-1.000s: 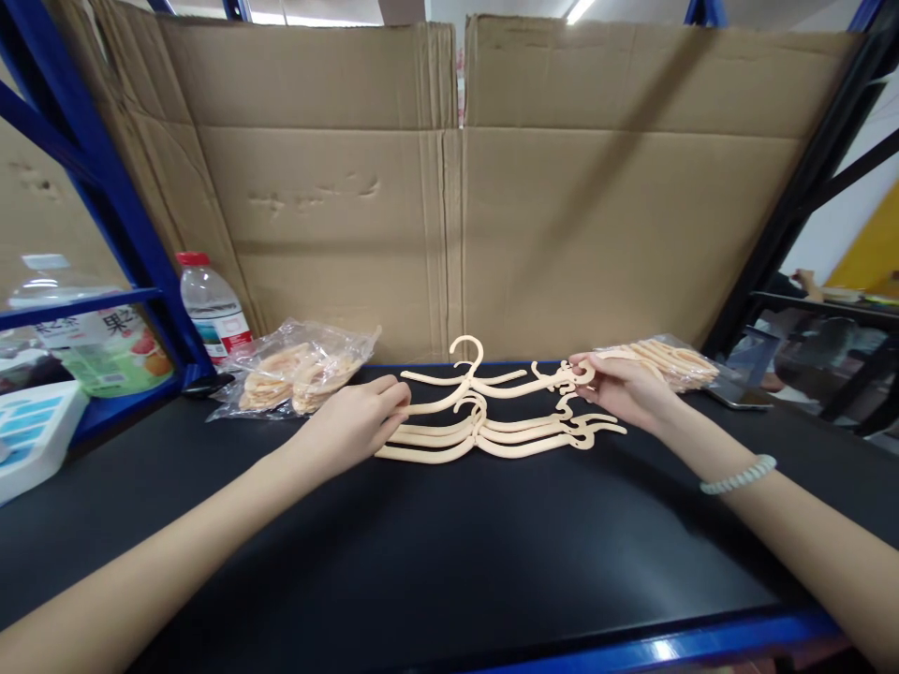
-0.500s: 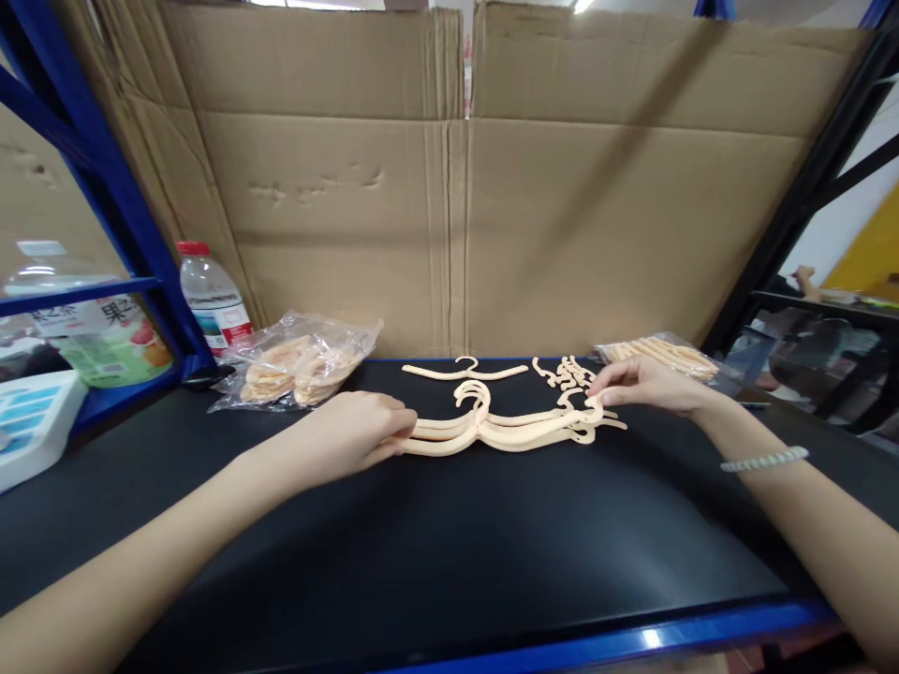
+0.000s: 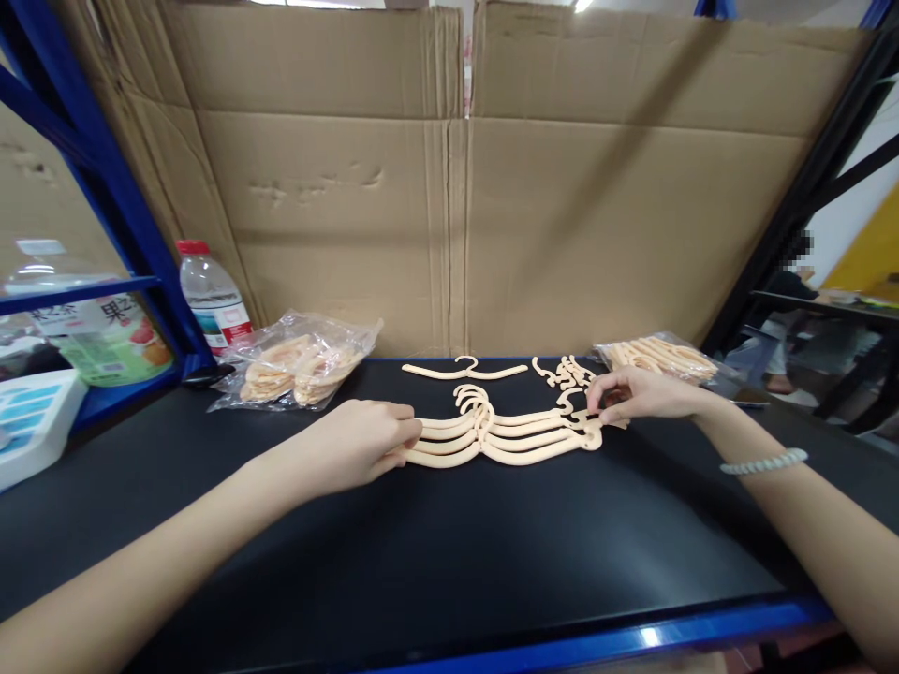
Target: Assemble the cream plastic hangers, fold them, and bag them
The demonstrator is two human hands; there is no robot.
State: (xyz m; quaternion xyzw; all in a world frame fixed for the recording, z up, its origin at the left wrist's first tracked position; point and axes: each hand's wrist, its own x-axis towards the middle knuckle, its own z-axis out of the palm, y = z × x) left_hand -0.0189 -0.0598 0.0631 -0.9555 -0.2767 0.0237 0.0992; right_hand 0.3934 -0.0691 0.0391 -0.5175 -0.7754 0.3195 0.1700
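The stack of cream plastic hangers (image 3: 502, 435) has slid nearer along the black tabletop (image 3: 449, 552), now more neatly nested. 1 second ago the right hand (image 3: 642, 395) was at the small loose hooks; it has since come down to pinch the stack's right end. The left hand (image 3: 358, 442) drew back slightly.

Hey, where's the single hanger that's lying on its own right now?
The single hanger lies flat at the back of the black table, centre of the head view, just behind the stacked hangers and close to the cardboard wall.
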